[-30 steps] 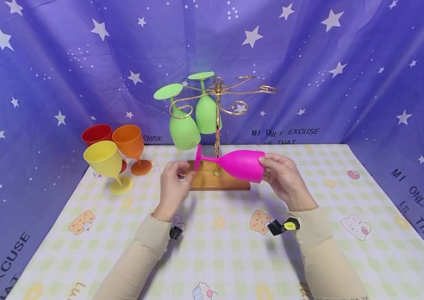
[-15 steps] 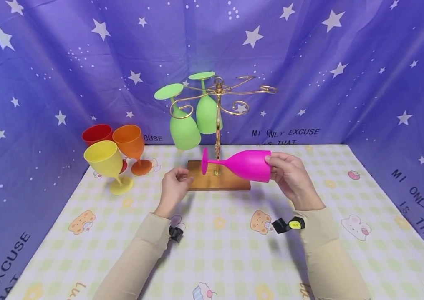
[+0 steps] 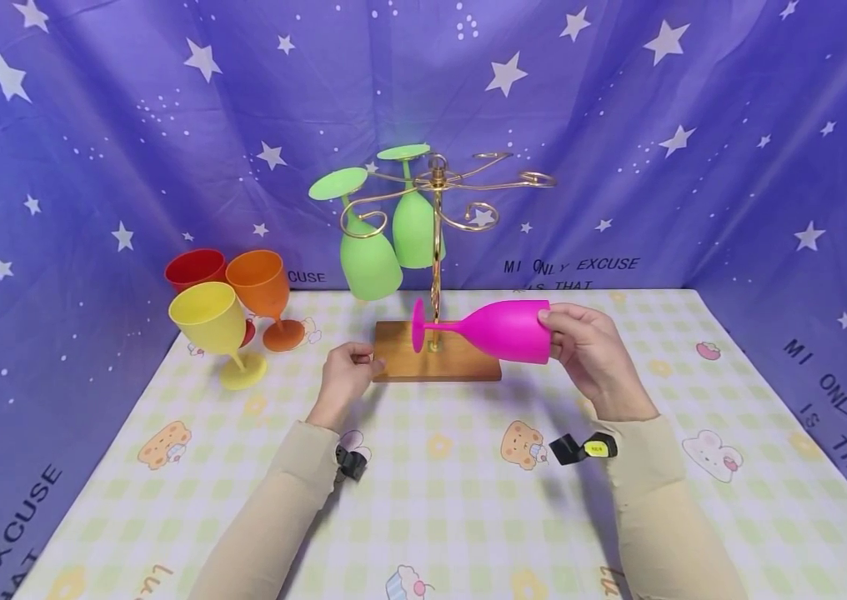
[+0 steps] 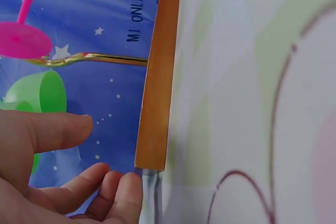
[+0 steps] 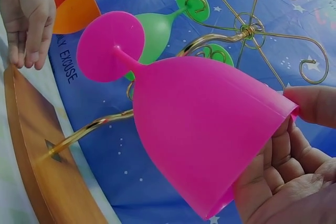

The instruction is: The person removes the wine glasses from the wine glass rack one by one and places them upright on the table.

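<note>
My right hand (image 3: 592,354) pinches a magenta plastic goblet (image 3: 506,332) at its rim, thumb outside and fingers inside the mouth. The goblet lies sideways in the air in front of the rack's gold post (image 3: 436,250), its foot pointing left. My left hand (image 3: 348,379) is beside the left end of the rack's wooden base (image 3: 461,367). In the left wrist view, its thumb and fingers (image 4: 128,198) are apart with nothing between them. Whether they touch the base, I cannot tell. Two green goblets (image 3: 369,265) hang upside down from the rack's left arms.
Yellow (image 3: 206,317), orange (image 3: 257,282) and red (image 3: 194,265) goblets stand upright at the left of the table. Curled gold arms (image 3: 536,178) stretch right from the rack's top. A purple starry curtain (image 3: 588,100) surrounds the checked tablecloth (image 3: 438,517).
My right hand has carried the magenta goblet to the right, away from my left hand. The left hand has lowered slightly toward the base's left end. The hanging goblets have stayed put.
</note>
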Action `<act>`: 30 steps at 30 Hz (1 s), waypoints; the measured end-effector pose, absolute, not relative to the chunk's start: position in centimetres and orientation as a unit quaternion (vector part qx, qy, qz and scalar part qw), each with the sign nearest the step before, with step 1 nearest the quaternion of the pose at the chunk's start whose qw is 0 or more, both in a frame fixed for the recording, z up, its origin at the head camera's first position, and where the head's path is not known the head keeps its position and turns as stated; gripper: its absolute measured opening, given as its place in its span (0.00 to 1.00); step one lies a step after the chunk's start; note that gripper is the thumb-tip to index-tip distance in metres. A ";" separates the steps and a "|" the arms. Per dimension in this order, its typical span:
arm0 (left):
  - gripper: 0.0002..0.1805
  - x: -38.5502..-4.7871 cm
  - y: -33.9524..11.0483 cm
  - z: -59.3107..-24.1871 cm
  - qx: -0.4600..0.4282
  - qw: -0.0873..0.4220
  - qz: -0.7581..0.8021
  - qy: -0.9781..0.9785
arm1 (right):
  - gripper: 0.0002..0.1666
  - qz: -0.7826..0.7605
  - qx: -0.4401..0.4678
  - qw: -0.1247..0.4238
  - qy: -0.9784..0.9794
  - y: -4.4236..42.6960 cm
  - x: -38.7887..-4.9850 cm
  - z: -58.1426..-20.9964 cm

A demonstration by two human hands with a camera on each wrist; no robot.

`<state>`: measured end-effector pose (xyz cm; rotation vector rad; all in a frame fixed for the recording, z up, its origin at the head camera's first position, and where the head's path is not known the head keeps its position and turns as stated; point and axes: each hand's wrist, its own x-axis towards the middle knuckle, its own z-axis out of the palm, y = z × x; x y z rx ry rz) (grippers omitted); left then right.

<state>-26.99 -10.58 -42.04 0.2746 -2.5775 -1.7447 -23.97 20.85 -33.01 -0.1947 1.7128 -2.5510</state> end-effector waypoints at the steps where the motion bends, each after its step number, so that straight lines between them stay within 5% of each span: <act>1: 0.19 -27.1 -10.5 -42.0 0.091 0.003 -0.558 -0.825 | 0.11 -0.830 -0.062 0.031 0.554 20.9 -24.0 -33.0; 10: 0.20 -28.0 -10.2 -41.8 0.109 -0.037 -0.540 -0.834 | 0.10 -0.832 -0.059 0.025 0.551 21.4 -23.9 -32.9; 30: 0.15 -28.7 -10.8 -42.7 0.116 -0.033 -0.517 -0.847 | 0.08 -0.768 -0.019 -0.029 0.640 21.7 -23.6 -32.4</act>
